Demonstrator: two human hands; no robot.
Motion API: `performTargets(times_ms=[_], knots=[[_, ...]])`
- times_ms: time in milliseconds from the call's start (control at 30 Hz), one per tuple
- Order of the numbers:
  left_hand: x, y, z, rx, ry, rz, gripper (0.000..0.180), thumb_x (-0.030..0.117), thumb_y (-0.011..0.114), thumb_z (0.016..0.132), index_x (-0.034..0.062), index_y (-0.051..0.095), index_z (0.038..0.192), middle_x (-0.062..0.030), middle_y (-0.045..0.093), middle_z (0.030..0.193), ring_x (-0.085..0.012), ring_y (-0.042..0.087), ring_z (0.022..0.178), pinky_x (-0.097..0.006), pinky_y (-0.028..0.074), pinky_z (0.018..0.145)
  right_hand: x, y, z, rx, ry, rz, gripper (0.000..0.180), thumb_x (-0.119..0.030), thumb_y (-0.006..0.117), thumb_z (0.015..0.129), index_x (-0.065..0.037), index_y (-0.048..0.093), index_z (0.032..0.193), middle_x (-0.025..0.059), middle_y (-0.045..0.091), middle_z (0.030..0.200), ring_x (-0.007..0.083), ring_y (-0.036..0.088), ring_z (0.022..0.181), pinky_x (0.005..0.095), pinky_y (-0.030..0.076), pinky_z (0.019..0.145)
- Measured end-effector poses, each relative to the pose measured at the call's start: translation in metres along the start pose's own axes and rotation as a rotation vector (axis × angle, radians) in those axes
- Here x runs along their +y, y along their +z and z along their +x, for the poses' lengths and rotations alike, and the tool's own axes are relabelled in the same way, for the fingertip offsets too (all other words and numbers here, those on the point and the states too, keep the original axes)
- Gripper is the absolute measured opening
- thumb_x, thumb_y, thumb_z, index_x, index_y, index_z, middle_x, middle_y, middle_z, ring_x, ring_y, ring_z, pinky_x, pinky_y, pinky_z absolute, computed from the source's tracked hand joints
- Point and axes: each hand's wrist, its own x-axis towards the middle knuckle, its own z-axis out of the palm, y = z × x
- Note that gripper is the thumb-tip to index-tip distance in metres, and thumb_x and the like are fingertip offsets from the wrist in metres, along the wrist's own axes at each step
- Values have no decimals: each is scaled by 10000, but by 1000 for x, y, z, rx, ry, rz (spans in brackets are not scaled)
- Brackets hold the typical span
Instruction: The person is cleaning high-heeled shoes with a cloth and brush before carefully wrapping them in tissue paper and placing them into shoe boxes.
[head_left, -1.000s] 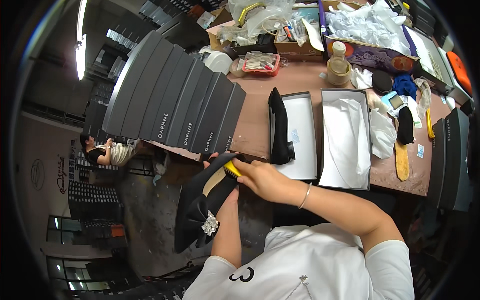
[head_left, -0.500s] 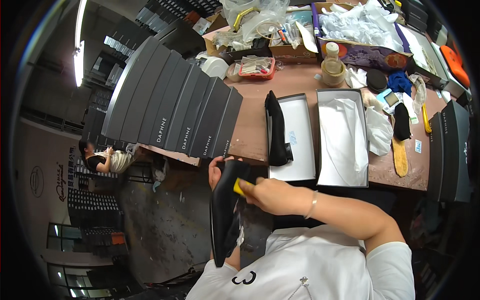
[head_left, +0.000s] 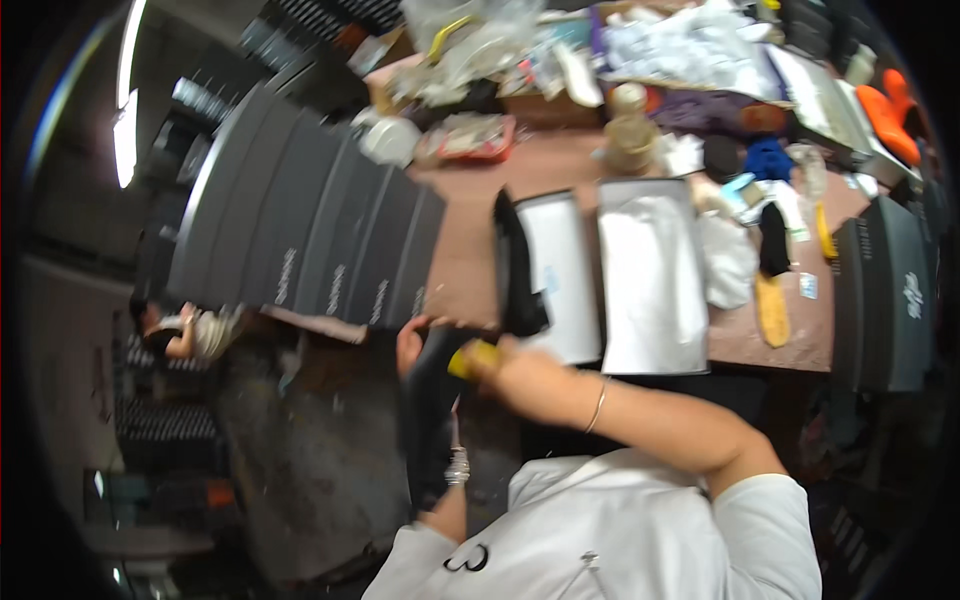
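A black shoe (head_left: pixel 428 405), smeared by motion, is held upright above the floor, in front of the table edge. My left hand (head_left: pixel 410 342) is closed round its upper end from the far side, and the shoe hides most of that hand. My right hand (head_left: pixel 532 384) pinches a small yellow sponge-like pad (head_left: pixel 472 360) against or very close to the shoe's right side. Just beyond them, a second black shoe (head_left: pixel 518 275) lies along the left side of a shallow white-lined box part (head_left: pixel 572 300). Beside it stands another box part with white paper (head_left: pixel 650 285) in it.
Tall stacked grey shoeboxes (head_left: pixel 300 200) rise at left; more grey boxes (head_left: pixel 885 300) stand at right. Behind are a red tray (head_left: pixel 475 140), a bottle (head_left: pixel 630 130) and a paper-filled carton (head_left: pixel 690 50). A tan insole (head_left: pixel 771 310) lies at right. Another person (head_left: pixel 185 335) sits far left.
The whole view has swung, so the table and boxes sit further left and are blurred. The shoe is turned slightly, showing my left wrist's bracelet. My right hand keeps the yellow pad at the shoe.
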Motion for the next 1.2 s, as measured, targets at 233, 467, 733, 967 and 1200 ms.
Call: performTargets(times_ms=[233, 467, 733, 967, 1200], knots=[[2, 24, 19, 161, -284, -838, 333, 395, 517, 942, 158, 640, 1140, -114, 638, 1155, -326, 588, 1112, -618, 417, 982, 39, -101, -132, 245, 222, 126, 499, -220, 636, 903, -33, 496, 1344, 220, 643, 1032, 291, 632, 802, 357, 498, 769], [-42, 161, 11, -291, -1158, -919, 450, 384, 528, 922, -7, 606, 1132, -209, 647, 1079, -486, 599, 1035, -631, 553, 762, 175, -181, -182, 900, 479, -270, 614, -227, 650, 889, -20, 380, 1399, 269, 503, 1273, 397, 552, 1083, 398, 465, 902], [-51, 226, -20, -573, -1444, -242, 628, 531, 390, 967, 28, 424, 1342, -227, 576, 1198, -471, 605, 1032, -538, 533, 859, 82, -118, -138, 424, 392, 497, 665, -180, 573, 923, -147, 251, 1504, 214, 547, 1275, 281, 578, 1016, 342, 451, 904], [-22, 120, 5, -80, -299, 386, 411, 132, 627, 913, -9, 502, 1277, -188, 569, 1153, -241, 618, 1007, -347, 504, 888, 121, -90, -144, 551, 356, 98, 473, -191, 558, 936, -68, 456, 1381, 215, 584, 1182, 323, 627, 940, 339, 480, 865], [-73, 76, 37, 78, -409, 420, 555, 148, 662, 884, -45, 424, 1346, -185, 525, 1283, -219, 519, 1160, -313, 399, 996, 122, -183, -124, 692, 303, 324, 431, -206, 604, 935, -34, 514, 1320, 136, 642, 1098, 174, 638, 902, 297, 521, 743]])
